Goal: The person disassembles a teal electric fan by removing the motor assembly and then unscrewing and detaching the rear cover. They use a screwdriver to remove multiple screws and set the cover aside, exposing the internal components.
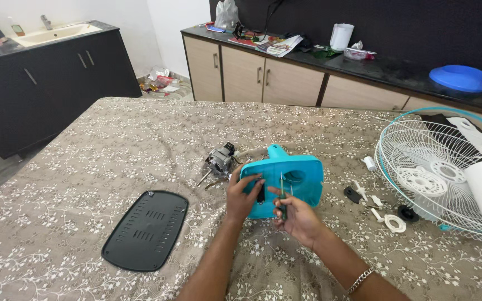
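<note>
While our left hand (pixel 242 196) gripped the edge of the teal fan housing (pixel 288 178) lying on the floral tablecloth (pixel 112 150), our right hand (pixel 297 218) closed around a screwdriver (pixel 282 195) upright against it, motor (pixel 220 160) just beside.

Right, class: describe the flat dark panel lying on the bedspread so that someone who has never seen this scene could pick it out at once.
Start at the floral bedspread that fills the view, then look left of the person's left hand, which rests on the turquoise fan housing. There lies the flat dark panel, alone. It is a rounded black rectangle with rows of vent slots, unlike the white wire fan guard far right.
</note>
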